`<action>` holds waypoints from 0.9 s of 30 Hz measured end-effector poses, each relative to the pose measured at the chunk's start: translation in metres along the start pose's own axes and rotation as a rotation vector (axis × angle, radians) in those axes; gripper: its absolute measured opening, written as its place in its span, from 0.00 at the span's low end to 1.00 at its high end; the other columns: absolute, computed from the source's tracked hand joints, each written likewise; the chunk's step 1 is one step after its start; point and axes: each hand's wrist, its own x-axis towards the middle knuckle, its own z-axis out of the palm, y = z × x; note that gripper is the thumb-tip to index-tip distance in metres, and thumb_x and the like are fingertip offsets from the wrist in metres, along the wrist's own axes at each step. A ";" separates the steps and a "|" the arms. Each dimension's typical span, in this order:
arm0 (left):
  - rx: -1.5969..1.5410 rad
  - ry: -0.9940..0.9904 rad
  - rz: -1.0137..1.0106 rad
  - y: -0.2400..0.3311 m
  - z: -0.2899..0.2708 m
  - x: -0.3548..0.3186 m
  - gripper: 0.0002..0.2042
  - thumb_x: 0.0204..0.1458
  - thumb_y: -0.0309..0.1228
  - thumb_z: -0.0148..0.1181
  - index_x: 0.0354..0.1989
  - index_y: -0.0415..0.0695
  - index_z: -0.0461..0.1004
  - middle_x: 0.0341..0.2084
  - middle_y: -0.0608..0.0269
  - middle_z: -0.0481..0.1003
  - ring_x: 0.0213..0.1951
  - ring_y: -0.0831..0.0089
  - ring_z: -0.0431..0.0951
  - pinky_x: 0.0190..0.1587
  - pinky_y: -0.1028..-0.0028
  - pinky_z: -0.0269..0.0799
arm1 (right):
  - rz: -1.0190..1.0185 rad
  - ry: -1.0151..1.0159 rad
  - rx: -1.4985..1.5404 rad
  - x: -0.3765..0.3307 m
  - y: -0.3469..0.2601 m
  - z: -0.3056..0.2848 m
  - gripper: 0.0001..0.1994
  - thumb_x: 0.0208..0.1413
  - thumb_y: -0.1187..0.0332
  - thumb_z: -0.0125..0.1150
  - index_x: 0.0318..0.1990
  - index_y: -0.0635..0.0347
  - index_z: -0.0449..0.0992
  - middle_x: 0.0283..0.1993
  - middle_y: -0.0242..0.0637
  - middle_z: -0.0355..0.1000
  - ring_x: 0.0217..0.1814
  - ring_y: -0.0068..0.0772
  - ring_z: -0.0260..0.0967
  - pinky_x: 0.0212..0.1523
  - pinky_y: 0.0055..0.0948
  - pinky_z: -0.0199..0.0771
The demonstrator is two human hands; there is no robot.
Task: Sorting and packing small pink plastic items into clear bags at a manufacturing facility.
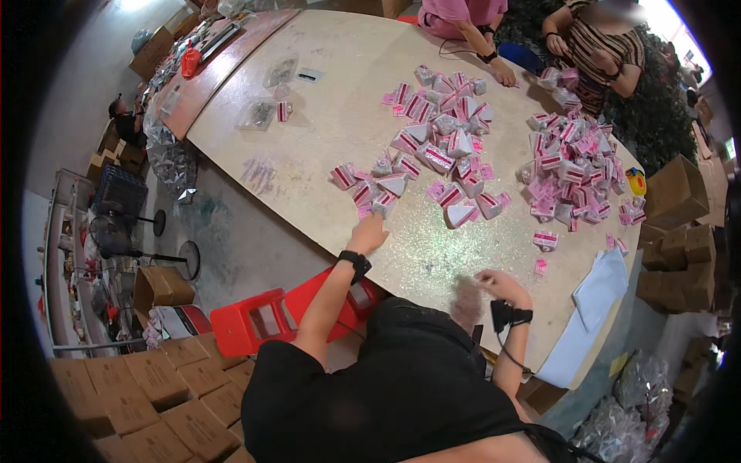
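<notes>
My left hand (pixel 370 234) reaches forward over the table, its bunched fingertips at the near edge of a small cluster of pink-and-white packets (pixel 392 184). The fingers are closed on the nearest packet (pixel 383 202), though the grip is partly hidden. My right hand (pixel 503 287) is raised near the table's front edge, its fingers loosely bent and apart, with nothing visible in them. Beside its fingertips is a blurred brownish patch that I cannot make out. A larger heap of similar packets (pixel 436 154) spreads beyond my hands, and a single packet (pixel 545 241) lies to the right.
Another big packet heap (pixel 571 166) covers the table's right side, near white sheets (pixel 600 289). Two people work at the far edge. Clear boxes (pixel 257 114) lie far left. Red stools (pixel 251 322) stand by the near edge, with cartons (pixel 154 386) at lower left. Glitter dots the tabletop (pixel 432 258).
</notes>
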 end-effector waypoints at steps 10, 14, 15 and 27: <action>-0.209 0.313 -0.046 -0.074 0.012 0.099 0.34 0.40 0.29 0.61 0.56 0.36 0.52 0.50 0.43 0.58 0.52 0.48 0.61 0.54 0.61 0.58 | 0.200 -0.053 0.161 0.001 -0.011 0.091 0.15 0.51 0.61 0.54 0.41 0.63 0.73 0.34 0.43 0.73 0.36 0.35 0.70 0.39 0.30 0.69; -0.251 0.348 0.006 -0.097 0.026 0.119 0.39 0.33 0.32 0.66 0.57 0.37 0.53 0.51 0.45 0.60 0.53 0.51 0.61 0.55 0.61 0.58 | 0.111 0.098 0.028 0.034 -0.031 0.091 0.15 0.50 0.60 0.54 0.40 0.63 0.73 0.35 0.44 0.73 0.37 0.39 0.71 0.39 0.31 0.69; -0.227 0.339 -0.010 -0.100 0.028 0.122 0.39 0.33 0.32 0.66 0.57 0.37 0.53 0.51 0.45 0.60 0.53 0.51 0.61 0.55 0.61 0.58 | 0.082 0.115 0.014 0.044 -0.037 0.090 0.15 0.50 0.61 0.53 0.40 0.63 0.73 0.36 0.45 0.73 0.38 0.40 0.71 0.40 0.32 0.69; -0.673 -0.089 0.087 -0.118 -0.009 0.131 0.07 0.43 0.28 0.55 0.27 0.36 0.72 0.17 0.62 0.72 0.23 0.74 0.73 0.26 0.76 0.68 | -0.040 -0.014 0.093 0.115 -0.083 0.108 0.15 0.51 0.60 0.51 0.39 0.63 0.74 0.37 0.46 0.73 0.39 0.43 0.70 0.41 0.34 0.69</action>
